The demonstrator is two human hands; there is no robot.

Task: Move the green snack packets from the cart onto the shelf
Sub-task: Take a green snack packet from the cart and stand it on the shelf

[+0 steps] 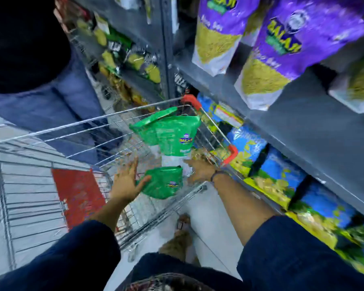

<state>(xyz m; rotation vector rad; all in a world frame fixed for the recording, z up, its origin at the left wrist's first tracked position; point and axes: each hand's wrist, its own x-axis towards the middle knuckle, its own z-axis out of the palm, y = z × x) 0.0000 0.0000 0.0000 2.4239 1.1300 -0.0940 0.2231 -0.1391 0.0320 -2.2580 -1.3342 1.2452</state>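
From the head camera, the view looks down into a wire cart (pixel 76 131) parked just beside a grey shelf (pixel 298 114) unit, and both arms reach into the basket. The left hand (pixel 125 181) is spread, fingers splayed and palm turned inward, its thumb touching the side of a green snack packet (pixel 163 182) that lies near the cart's near corner; it presses against the packet rather than closing round it. The right hand (pixel 200 170) sits on the other side of that same packet, but blur and the angle hide its fingers, so I cannot tell whether it grips anything. Farther in the basket stand two more green packets (pixel 172 133), leaning against each other, upright or nearly so, with a white packet part showing below them. The shelf to the right carries purple packets (pixel 282 47) on an upper tier and blue and yellow packets (pixel 277 175) on the tier below; no green ones are plainly seen there in this blurred picture. I judge the step in hand to be the pick-up: the two hands are bracketing the nearest green packet, not yet lifting it. The next move seems to call for closing both palms on its sides, raising it clear of the wire rim and the red corner guard (pixel 231 154), then swinging right toward a free stretch of shelf. The packet looks soft and slippery, so a firm squeeze would be wise.
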